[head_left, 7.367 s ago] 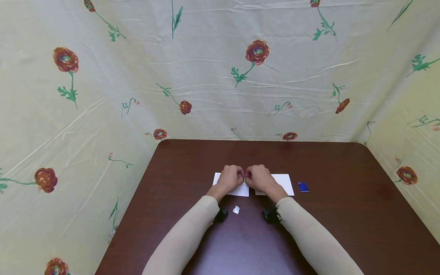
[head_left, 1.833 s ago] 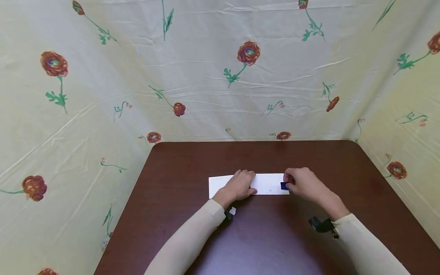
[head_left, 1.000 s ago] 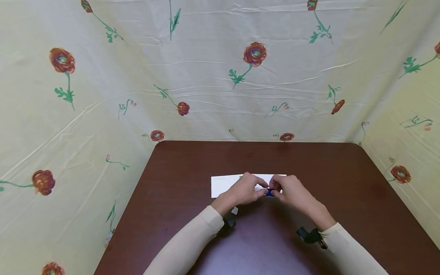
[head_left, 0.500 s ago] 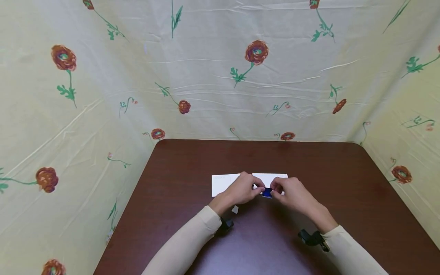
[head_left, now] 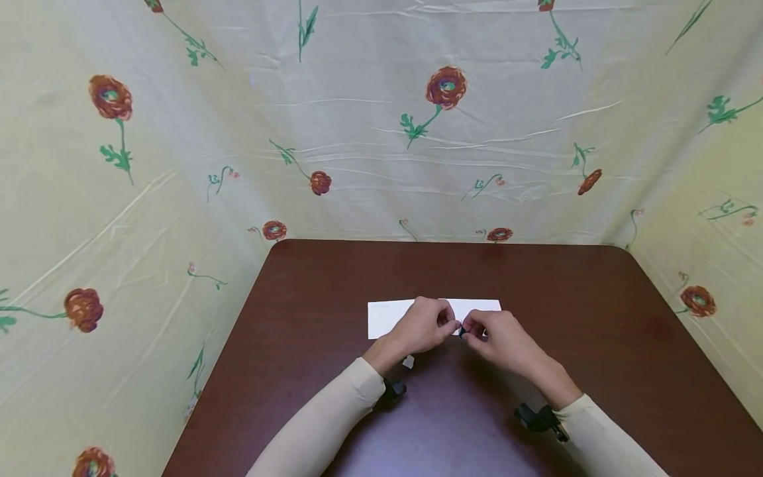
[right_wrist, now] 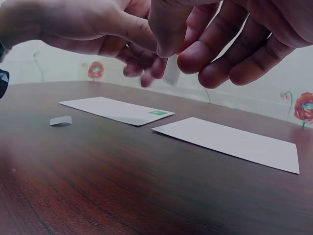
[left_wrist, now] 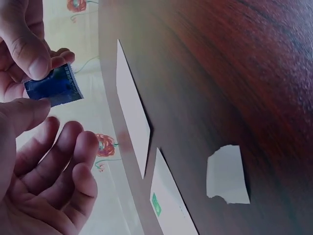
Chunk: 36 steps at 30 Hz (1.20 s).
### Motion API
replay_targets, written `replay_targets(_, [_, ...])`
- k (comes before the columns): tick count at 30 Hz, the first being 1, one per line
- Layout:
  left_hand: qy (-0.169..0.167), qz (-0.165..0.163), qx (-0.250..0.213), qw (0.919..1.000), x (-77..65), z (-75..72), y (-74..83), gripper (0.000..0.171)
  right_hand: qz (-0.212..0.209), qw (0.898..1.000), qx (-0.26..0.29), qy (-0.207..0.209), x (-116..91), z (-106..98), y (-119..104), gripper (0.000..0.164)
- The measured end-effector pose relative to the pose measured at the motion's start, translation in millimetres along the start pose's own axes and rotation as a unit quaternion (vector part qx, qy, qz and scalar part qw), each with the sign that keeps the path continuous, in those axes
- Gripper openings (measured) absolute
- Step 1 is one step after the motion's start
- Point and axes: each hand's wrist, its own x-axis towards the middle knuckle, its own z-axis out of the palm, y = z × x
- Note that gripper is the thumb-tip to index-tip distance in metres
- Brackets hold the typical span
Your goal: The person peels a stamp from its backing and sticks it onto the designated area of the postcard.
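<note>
Both hands meet over the near edge of the right white envelope (head_left: 477,306). My right hand (head_left: 503,338) pinches a small blue postage stamp with a serrated edge, its thumb on the printed face of the blue stamp (left_wrist: 56,87) in the left wrist view. My left hand (head_left: 417,328) comes in from the other side, with its thumb touching the stamp's edge and its other fingers loosely curled. Whether its index finger also grips the stamp is unclear. The left envelope (head_left: 387,317) lies beside; in the right wrist view it bears a green stamp (right_wrist: 158,112).
A torn white paper scrap (head_left: 408,362) lies on the dark brown table (head_left: 453,424), nearer to me than the envelopes. Floral-patterned cloth (head_left: 369,119) hangs behind the table and along both sides.
Earlier both hands worked between the two envelopes while the blue stamp lay on the table at right. My right hand then picked it up and brought it to my left hand; now the stamp is turned nearly edge-on.
</note>
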Motion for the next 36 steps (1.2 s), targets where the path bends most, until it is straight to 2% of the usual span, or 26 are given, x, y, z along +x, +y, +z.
replay_targets(11, [-0.048, 0.021, -0.025, 0.9984, -3.8, -1.3, 1.4, 0.017, -0.014, 1.000, -0.017, 0.018, -0.4, 3.0, -3.0, 0.010])
replay_targets(18, [-0.053, 0.011, -0.040, 0.9978, -4.4, -2.4, 1.3, 0.018, -0.012, 0.999, -0.028, 0.019, 0.6, 3.5, -3.6, 0.007])
replay_targets(26, [-0.049, 0.015, -0.027, 0.9983, -4.3, -2.9, 0.6, 0.016, -0.007, 1.000, -0.027, 0.012, 2.9, 3.8, -3.0, 0.008])
replay_targets(36, [-0.059, 0.016, -0.041, 0.9973, -5.8, -4.2, 0.9, 0.013, -0.007, 0.999, -0.028, 0.017, 4.2, 4.8, -3.1, 0.009])
